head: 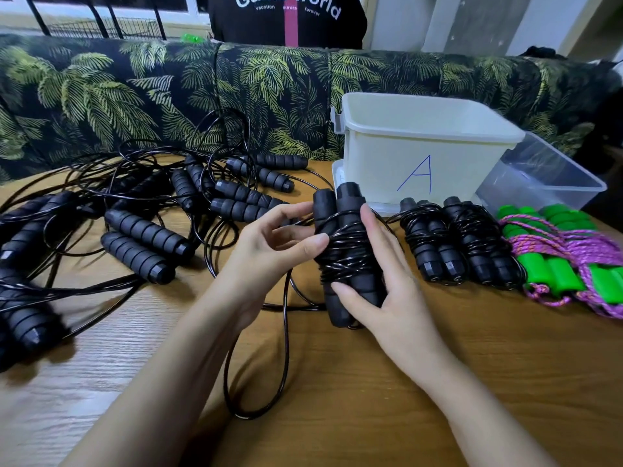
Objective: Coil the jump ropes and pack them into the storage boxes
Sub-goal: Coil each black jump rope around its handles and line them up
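Nearest the camera, a loose loop of black cord (286, 348) trails over the wooden table (337, 416) and runs up to the jump rope (350, 230) held at the middle. Its two black foam handles stand side by side, tilted a little, with cord wound round them. The right hand (381, 291) grips the pair from the right, thumb across the lower part. The left hand (269, 244) has its fingers curled at the bundle's left side, thumb tip pressed on the windings.

Just right lie two wound black ropes (455, 244), then green-handled ropes (566, 264) with pink cord. On the left spreads a tangle of unwound black ropes (145, 230). Behind the bundle stands an open white box (421, 146) marked A, a clear box (546, 176) beside it. Farther back are a leaf-print sofa (135, 96) and a person in a dark shirt (286, 21).
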